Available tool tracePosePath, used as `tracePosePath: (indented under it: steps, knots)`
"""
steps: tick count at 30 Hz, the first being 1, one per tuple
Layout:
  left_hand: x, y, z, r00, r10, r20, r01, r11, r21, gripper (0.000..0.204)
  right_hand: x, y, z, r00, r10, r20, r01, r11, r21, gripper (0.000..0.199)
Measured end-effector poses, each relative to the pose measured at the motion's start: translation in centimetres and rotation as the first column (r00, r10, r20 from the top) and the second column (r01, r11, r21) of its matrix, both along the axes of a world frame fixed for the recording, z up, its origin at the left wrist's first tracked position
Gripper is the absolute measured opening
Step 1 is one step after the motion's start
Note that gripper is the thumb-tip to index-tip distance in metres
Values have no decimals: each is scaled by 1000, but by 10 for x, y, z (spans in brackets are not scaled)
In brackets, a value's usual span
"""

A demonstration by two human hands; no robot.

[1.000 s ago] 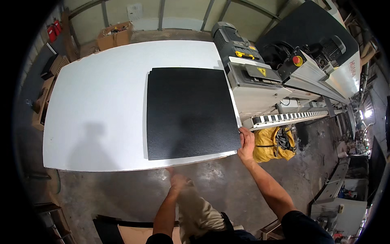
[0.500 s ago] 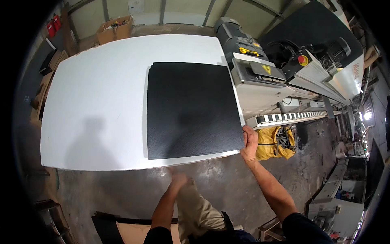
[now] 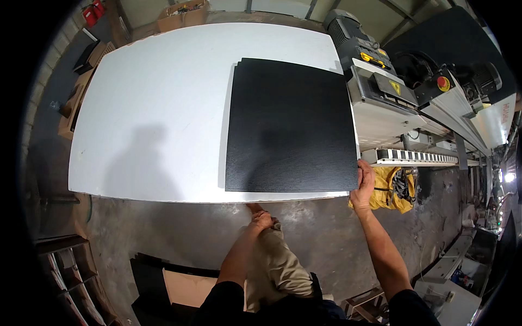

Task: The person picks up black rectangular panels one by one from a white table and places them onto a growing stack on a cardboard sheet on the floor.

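A stack of square black panels (image 3: 291,127), its far left corner showing more than one edge, lies on the right part of a large white board (image 3: 141,98). My right hand (image 3: 364,183) is at the near right corner of the stack, its fingers closed around the panels' edge. Below the board's near edge, my left hand (image 3: 262,219) is beside my leg in tan trousers. Its fingers are partly hidden, so I cannot tell what they touch.
Right of the board stands a machine with a motor (image 3: 348,32), a red stop button (image 3: 443,83) and a yellow cutter (image 3: 375,60). A yellow bag (image 3: 386,190) sits on the floor by it. Cardboard and black sheets (image 3: 187,288) lie low at the left, near a shelf rack (image 3: 70,271).
The whole scene has shifted up and right in the view as my head moved. My right hand stays at the panels' corner. My left hand stays low below the board.
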State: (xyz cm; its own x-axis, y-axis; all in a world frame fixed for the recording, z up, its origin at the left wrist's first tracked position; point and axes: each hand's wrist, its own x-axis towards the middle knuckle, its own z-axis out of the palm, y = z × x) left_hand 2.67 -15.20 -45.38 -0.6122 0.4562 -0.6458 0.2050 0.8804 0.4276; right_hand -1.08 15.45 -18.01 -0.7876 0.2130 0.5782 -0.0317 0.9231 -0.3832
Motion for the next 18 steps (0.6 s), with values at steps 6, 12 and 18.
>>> tracePosePath:
  steps: [6, 12, 18]
  knots:
    - [-1, -4, -2, 999, 2, 33, -3, 1000, 15, 54, -2, 1, -2, 1000, 3, 3, -3, 999, -39, 23]
    - [1, -3, -7, 999, -35, 28, 34, 999, 22, 51, 3, 3, -5, 1000, -2, 24, 4, 999, -51, 23]
    - [22, -8, -67, 993, 0, -120, 13, 993, 115, 44, -3, -3, 0, 999, 32, 25, -30, 997, -73, 23]
